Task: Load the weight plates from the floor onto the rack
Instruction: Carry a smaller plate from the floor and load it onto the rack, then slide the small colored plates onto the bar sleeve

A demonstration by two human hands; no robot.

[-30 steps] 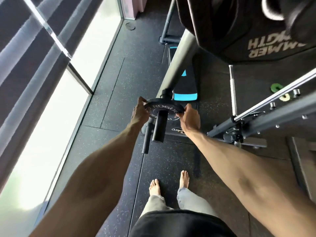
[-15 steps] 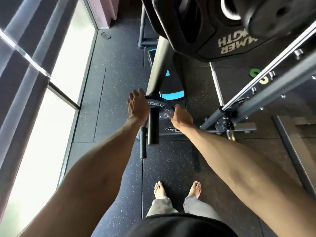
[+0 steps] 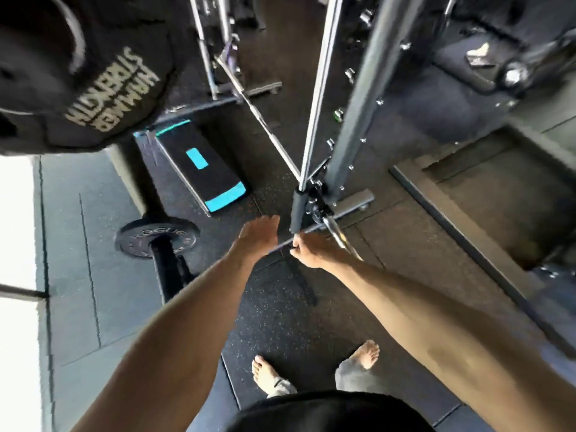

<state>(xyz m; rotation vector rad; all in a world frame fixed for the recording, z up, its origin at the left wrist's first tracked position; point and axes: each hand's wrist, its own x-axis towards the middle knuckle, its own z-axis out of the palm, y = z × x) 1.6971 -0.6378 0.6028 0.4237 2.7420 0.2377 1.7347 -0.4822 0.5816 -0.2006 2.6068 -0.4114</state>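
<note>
A small black Rogue weight plate [image 3: 140,241] sits on a dark rack peg [image 3: 166,260] at the left, with neither hand on it. My left hand [image 3: 258,236] hovers to the right of the plate with straight fingers and holds nothing. My right hand [image 3: 311,251] is beside it, near the foot of the grey rack upright [image 3: 352,135]. Its fingers are loosely curled and I see nothing in them. A large black Hammer Strength plate [image 3: 93,73] hangs close to the camera at the top left.
A black and teal step platform [image 3: 202,173] lies on the rubber floor behind the hands. A barbell [image 3: 265,126] slants down to the rack's base. A small green plate [image 3: 338,115] lies on the floor farther back. My bare feet [image 3: 268,375] stand below.
Both hands have let go of the Rogue plate, which stays on the peg. The hands and the view have swung to the right, toward the rack upright.
</note>
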